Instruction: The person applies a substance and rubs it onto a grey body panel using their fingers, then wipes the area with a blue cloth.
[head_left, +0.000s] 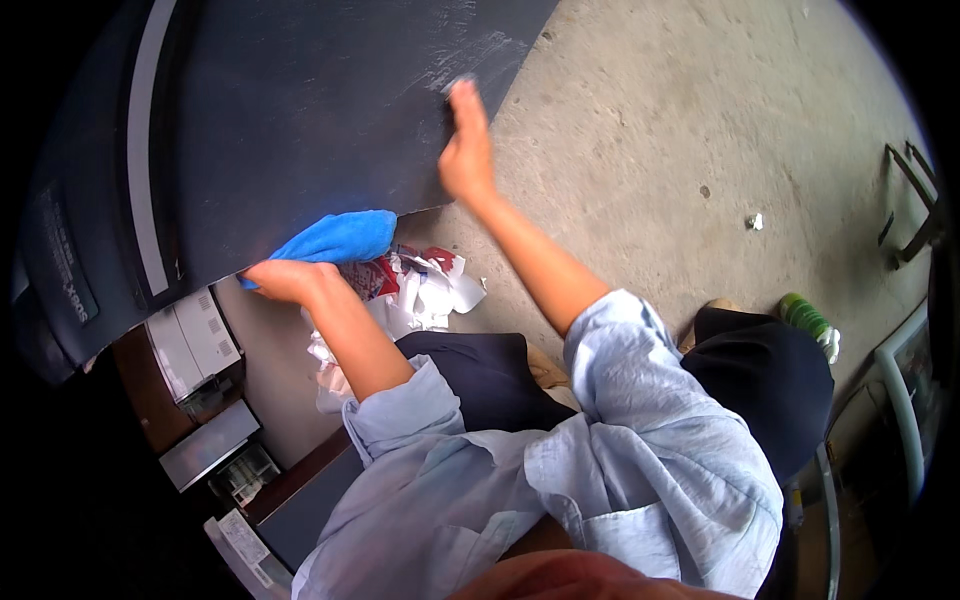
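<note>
A large dark panel [300, 120] with a grey stripe fills the upper left, its surface scuffed with whitish marks near the right corner. My left hand [290, 281] is closed on a blue cloth [345, 236] at the panel's near edge, and the cloth lies bunched along that edge. Over the panel's right edge, beside the scuffed patch, is my right hand [467, 150], slightly blurred. Its fingers press together, with a small pale thing at their tips that I cannot make out.
Crumpled white and red paper scraps [425, 290] lie on the concrete floor [640, 150] below the panel. By my right knee is a green bottle [803, 314] with a white top. Metal frames [905, 370] stand at the right; light-coloured machines [193, 345] sit at lower left.
</note>
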